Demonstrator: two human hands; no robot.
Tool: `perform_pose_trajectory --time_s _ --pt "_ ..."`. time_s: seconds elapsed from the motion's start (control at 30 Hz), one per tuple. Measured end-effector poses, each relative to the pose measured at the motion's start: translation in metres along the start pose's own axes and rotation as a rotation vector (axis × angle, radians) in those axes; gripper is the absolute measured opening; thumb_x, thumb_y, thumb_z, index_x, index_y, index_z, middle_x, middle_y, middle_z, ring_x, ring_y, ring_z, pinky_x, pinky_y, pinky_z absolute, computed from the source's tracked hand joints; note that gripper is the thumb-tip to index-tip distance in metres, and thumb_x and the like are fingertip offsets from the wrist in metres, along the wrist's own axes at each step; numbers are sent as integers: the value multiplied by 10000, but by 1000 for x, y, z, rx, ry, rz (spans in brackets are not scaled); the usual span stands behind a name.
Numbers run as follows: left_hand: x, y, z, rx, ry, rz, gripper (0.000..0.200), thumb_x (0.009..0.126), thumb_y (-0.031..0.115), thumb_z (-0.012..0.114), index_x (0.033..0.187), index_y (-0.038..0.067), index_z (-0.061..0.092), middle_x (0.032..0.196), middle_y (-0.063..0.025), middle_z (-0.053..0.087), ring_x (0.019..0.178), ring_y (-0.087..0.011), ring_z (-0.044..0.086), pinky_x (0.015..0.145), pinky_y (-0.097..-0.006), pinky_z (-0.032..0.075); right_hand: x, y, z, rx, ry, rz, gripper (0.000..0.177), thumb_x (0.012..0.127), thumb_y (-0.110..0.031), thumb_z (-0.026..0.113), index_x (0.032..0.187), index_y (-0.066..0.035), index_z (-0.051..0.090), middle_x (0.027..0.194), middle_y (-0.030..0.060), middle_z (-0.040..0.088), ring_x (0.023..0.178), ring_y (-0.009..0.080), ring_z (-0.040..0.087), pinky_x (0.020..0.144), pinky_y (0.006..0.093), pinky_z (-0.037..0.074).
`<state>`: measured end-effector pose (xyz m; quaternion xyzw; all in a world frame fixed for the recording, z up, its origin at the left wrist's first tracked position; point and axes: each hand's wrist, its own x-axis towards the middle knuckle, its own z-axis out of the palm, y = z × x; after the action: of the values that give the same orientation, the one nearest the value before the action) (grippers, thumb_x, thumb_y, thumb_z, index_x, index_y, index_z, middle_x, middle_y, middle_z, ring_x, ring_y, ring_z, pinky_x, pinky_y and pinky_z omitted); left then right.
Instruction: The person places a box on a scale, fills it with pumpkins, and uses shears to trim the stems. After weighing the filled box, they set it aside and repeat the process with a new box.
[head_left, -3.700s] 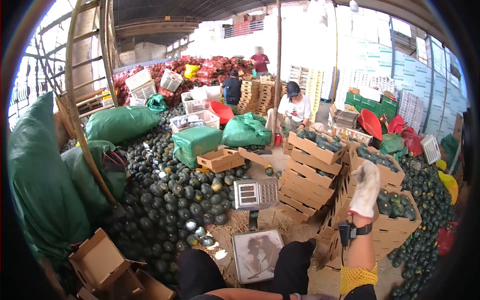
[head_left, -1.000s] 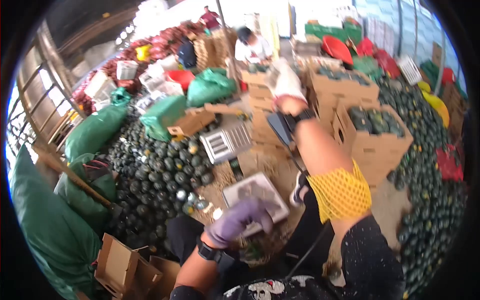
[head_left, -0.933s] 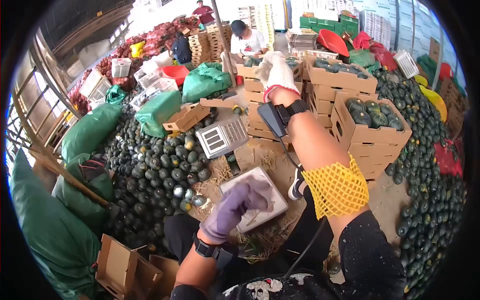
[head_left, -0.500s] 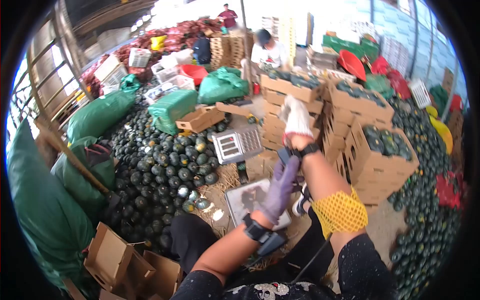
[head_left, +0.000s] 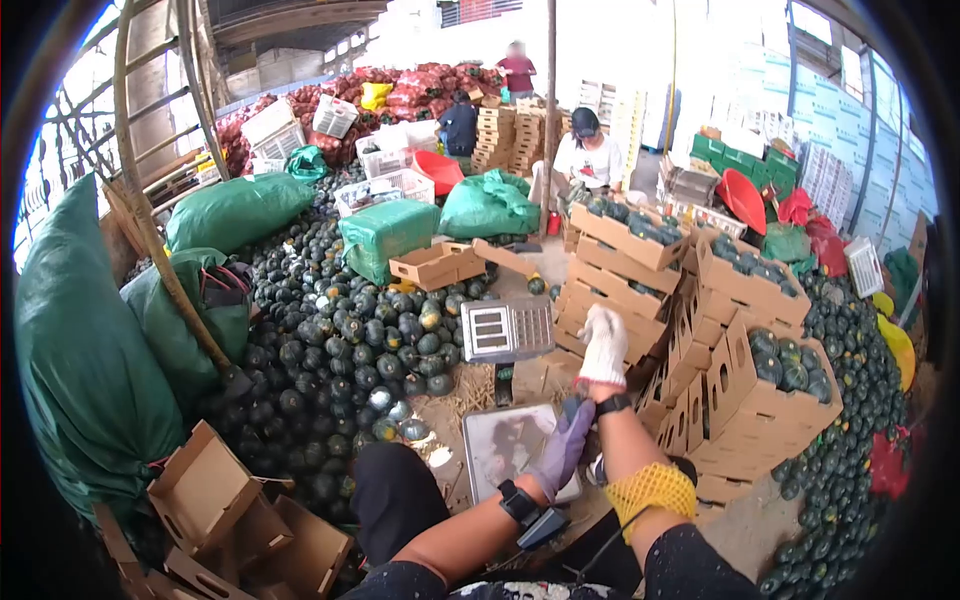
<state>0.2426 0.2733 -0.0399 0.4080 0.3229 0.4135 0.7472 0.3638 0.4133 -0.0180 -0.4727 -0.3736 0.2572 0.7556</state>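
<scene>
My left hand (head_left: pixel 565 445), in a purple glove, reaches to the underside of my right wrist. Its fingers close on a small dark device (head_left: pixel 574 406) strapped there. My right hand (head_left: pixel 604 345) wears a white knitted glove and is held out in front with its fingers curled in; nothing shows in it. A black wristband (head_left: pixel 613 404) circles the right wrist, and yellow netting (head_left: pixel 652 496) wraps that forearm. Below the hands stands a platform scale (head_left: pixel 497 452), its plate bare apart from stains, with a keypad display (head_left: pixel 508 329) on a post behind it.
Dark green squashes (head_left: pixel 370 345) lie heaped on the left, more (head_left: pixel 850 390) on the right. Stacked cardboard boxes (head_left: pixel 765 420) of squashes stand close on my right. Empty cartons (head_left: pixel 205 490) and green sacks (head_left: pixel 85 340) sit left. A person in white (head_left: pixel 590 165) works beyond the boxes.
My view has shifted, so the scene sits lower and further right. My right hand has come down, its fingers curled, and my left fingers have closed in at the right wrist.
</scene>
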Motion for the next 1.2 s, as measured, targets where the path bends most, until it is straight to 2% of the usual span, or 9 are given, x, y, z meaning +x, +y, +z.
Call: perform_pose_trajectory --time_s 0.13,0.23,0.3,0.6,0.67,0.83,0.97,1.03,1.2 --pt "-15 1 12 448 251 543 732 941 418 660 1467 12 355 1238 -106 504 1086 -191 491 923 -333 440 43 8 -22 -26 77 33 290 958 -311 628 945 -21 642 780 8 610 621 84 535 608 264 467" --pt "-83 55 49 636 -308 763 682 909 321 697 1459 30 418 1160 -149 474 1022 -240 484 899 -357 432 45 28 -52 -604 81 -83 321 940 -343 617 962 -27 669 884 118 677 810 247 644 757 381 510" --pt "-100 62 62 863 -518 660 690 891 322 716 1473 77 437 1136 -160 499 1024 -266 510 899 -362 431 29 31 -64 -978 69 -59 342 910 -387 614 950 -58 695 1019 213 669 1038 382 616 924 459 471" --pt "-91 109 49 731 -725 650 642 910 465 662 1361 21 555 1094 -164 536 1040 -287 553 889 -363 444 -7 31 -96 -1365 -250 -175 304 888 -349 579 915 -81 719 1046 183 677 1007 361 645 895 460 512" --pt "-93 112 71 1127 -833 510 696 933 514 601 1386 -3 498 1113 -191 537 1039 -328 564 887 -374 452 -10 18 -81 -1416 -336 -174 319 886 -336 547 912 -67 717 1036 193 677 973 376 658 876 469 520" --pt "-68 32 73 1073 -629 1019 393 987 366 495 1194 41 572 1006 -165 530 950 -297 591 795 -391 490 -22 11 -66 -1505 -497 -167 364 904 -363 530 956 -60 725 1081 210 675 1003 390 659 896 482 522" --pt "-76 59 69 1310 -787 764 403 959 295 503 1254 25 551 1125 -193 523 1003 -319 574 847 -391 484 -26 11 -72 -1567 -517 -132 357 898 -352 542 943 -49 725 1065 213 679 988 388 667 876 489 531" --pt "-76 47 64 1190 -533 1153 357 968 326 517 1224 85 576 1035 -141 559 923 -289 612 753 -396 509 -27 13 -73 -1568 -511 -163 355 898 -349 541 940 -50 726 1054 212 682 981 389 669 868 490 534" --pt "-75 41 50 1232 -569 1099 320 942 256 522 1210 92 586 1025 -128 578 877 -279 632 703 -369 516 -21 16 -70 -1607 -556 -161 346 893 -342 543 951 -54 726 1044 217 683 979 393 668 867 488 534"
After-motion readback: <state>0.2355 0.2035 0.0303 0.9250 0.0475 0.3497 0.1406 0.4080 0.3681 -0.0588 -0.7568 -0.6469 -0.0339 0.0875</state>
